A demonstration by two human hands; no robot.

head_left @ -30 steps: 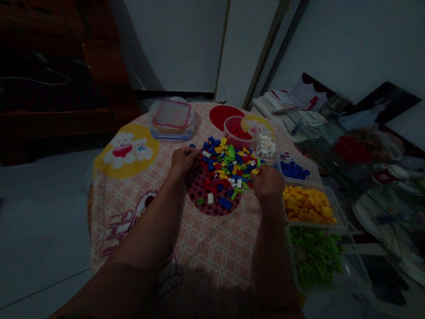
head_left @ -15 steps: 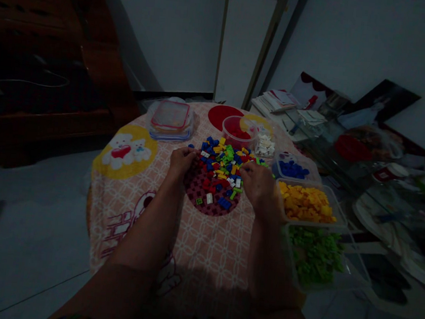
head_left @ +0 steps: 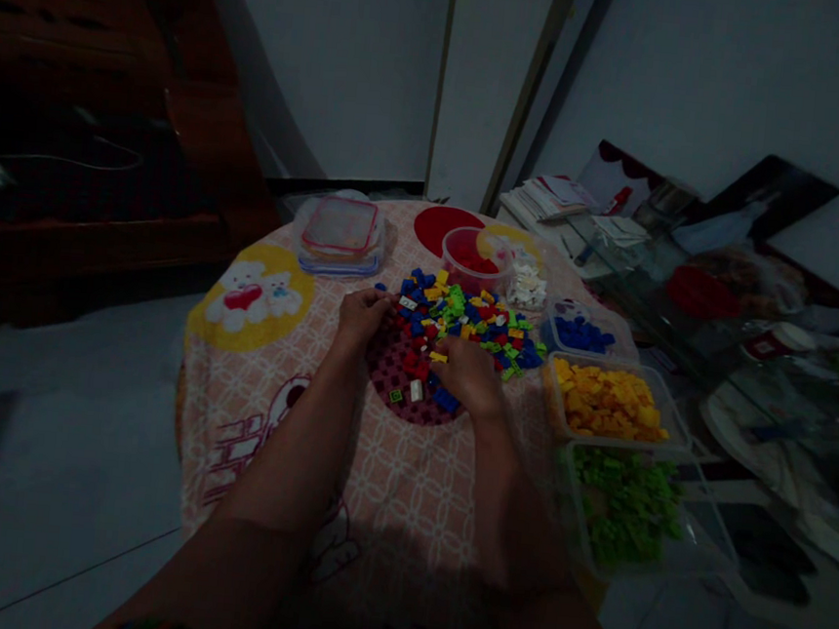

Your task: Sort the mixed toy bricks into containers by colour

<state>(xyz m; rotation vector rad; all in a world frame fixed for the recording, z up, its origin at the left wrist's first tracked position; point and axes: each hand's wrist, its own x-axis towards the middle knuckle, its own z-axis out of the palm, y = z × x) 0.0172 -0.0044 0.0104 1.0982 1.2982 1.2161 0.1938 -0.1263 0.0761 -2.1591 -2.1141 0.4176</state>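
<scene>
A pile of mixed toy bricks (head_left: 457,303) in blue, yellow, green, red and white lies on the round table's patterned cloth. At the pile's left edge is my left hand (head_left: 361,317), its fingers bent together; what they hold, if anything, is too small to name. My right hand (head_left: 465,369) reaches over the near side of the pile, with a yellow brick (head_left: 438,357) at its fingertips. Nearer to me, a white brick (head_left: 417,391), a green brick (head_left: 396,396) and a blue brick (head_left: 445,400) lie on a dark red round print.
On the right stand clear tubs of blue bricks (head_left: 580,334), yellow bricks (head_left: 607,401) and green bricks (head_left: 623,504). Behind the pile are a tub of red bricks (head_left: 477,261) and white bricks (head_left: 528,287). Stacked lidded containers (head_left: 339,234) sit at the back left.
My right hand has moved left, from the pile's right side to its near middle, and a yellow brick now shows at its fingertips. My left hand has hardly moved.
</scene>
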